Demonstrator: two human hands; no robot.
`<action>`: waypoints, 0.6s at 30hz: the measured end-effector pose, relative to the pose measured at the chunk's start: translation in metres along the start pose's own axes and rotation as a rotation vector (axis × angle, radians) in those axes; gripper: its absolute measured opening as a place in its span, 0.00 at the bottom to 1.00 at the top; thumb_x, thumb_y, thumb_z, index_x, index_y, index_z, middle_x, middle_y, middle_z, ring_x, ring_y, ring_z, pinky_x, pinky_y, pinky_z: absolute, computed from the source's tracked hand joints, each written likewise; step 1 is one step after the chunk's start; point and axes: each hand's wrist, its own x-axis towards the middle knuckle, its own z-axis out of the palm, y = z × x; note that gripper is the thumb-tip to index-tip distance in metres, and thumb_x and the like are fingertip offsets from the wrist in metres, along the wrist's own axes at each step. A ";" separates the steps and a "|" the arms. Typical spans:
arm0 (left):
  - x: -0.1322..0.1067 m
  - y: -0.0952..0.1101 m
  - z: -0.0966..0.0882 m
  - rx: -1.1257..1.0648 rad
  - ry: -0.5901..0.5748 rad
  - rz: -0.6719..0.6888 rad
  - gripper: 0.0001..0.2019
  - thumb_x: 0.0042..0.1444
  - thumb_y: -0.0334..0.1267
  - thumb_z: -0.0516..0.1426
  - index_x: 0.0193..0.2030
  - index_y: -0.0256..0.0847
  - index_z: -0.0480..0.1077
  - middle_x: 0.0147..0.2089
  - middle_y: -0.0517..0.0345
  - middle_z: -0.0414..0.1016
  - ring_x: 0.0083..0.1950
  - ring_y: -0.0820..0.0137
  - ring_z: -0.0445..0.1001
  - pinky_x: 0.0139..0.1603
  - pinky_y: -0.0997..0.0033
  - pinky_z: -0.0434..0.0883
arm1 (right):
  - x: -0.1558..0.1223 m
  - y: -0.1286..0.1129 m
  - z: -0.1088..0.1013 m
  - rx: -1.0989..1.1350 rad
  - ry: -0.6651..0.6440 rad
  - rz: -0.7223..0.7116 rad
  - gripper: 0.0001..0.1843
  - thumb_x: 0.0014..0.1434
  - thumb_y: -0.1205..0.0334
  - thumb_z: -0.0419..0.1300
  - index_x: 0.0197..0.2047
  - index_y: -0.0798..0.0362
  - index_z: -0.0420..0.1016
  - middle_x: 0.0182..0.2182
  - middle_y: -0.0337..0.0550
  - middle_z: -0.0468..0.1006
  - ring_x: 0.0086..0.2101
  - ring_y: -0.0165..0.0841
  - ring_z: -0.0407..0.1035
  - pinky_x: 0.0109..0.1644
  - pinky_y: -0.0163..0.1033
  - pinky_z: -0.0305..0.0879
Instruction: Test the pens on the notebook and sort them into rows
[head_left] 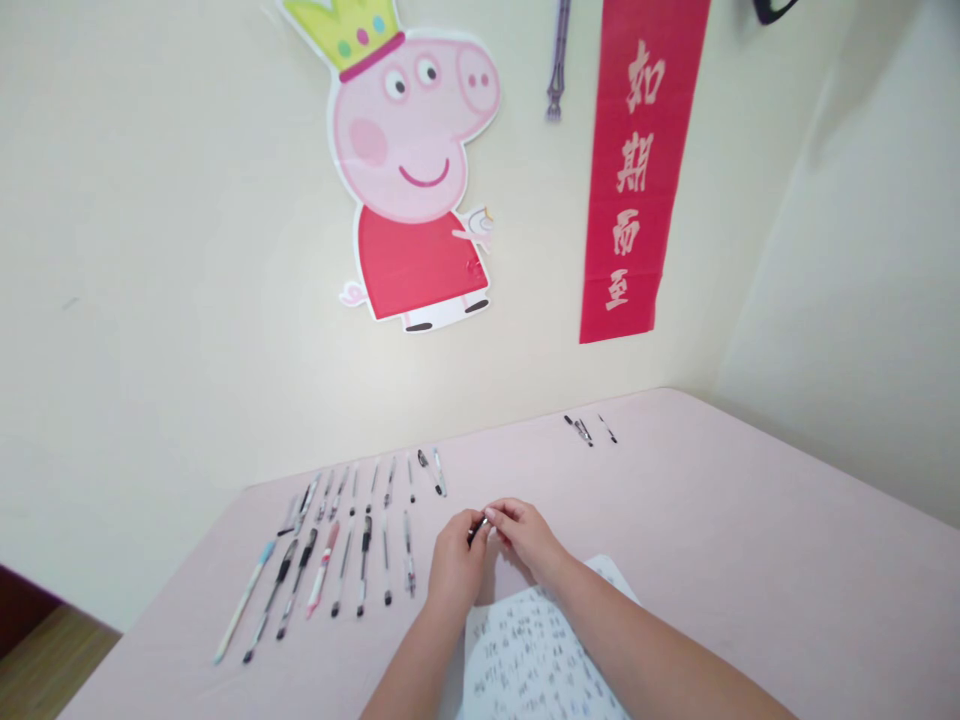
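My left hand [455, 562] and my right hand [525, 530] meet over the pink table [712, 520], fingers closed together on a small dark pen [477, 529] held between them. Both forearms lie across a white sheet of handwritten paper [525, 650]. To the left of my hands, several pens [330, 560] lie in rows on the table, side by side.
Two or three small pen parts [585, 430] lie near the table's far edge. A cartoon pig cutout [412, 170] and a red banner with characters [637, 170] hang on the cream wall behind. Wooden floor [37, 660] shows at the lower left.
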 end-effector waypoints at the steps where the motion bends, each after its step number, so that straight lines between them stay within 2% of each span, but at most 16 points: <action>1: 0.000 0.000 0.000 0.005 -0.002 0.002 0.08 0.55 0.37 0.50 0.34 0.40 0.70 0.34 0.56 0.75 0.35 0.69 0.71 0.36 0.71 0.63 | 0.000 0.000 0.000 -0.005 -0.003 0.003 0.20 0.45 0.46 0.63 0.29 0.56 0.74 0.15 0.33 0.63 0.18 0.24 0.53 0.21 0.32 0.48; 11: -0.001 0.003 -0.003 0.003 -0.010 0.001 0.10 0.54 0.38 0.51 0.35 0.40 0.73 0.32 0.57 0.76 0.32 0.69 0.70 0.35 0.71 0.62 | -0.003 -0.005 0.000 -0.021 0.006 0.005 0.19 0.45 0.46 0.62 0.27 0.56 0.73 0.14 0.32 0.61 0.18 0.24 0.53 0.21 0.32 0.48; 18: 0.001 -0.002 -0.003 -0.050 -0.012 0.019 0.12 0.55 0.40 0.51 0.39 0.42 0.74 0.37 0.55 0.78 0.36 0.67 0.73 0.38 0.69 0.64 | -0.003 -0.006 0.000 0.017 0.002 0.026 0.21 0.44 0.44 0.63 0.27 0.56 0.72 0.15 0.32 0.63 0.17 0.23 0.53 0.21 0.31 0.47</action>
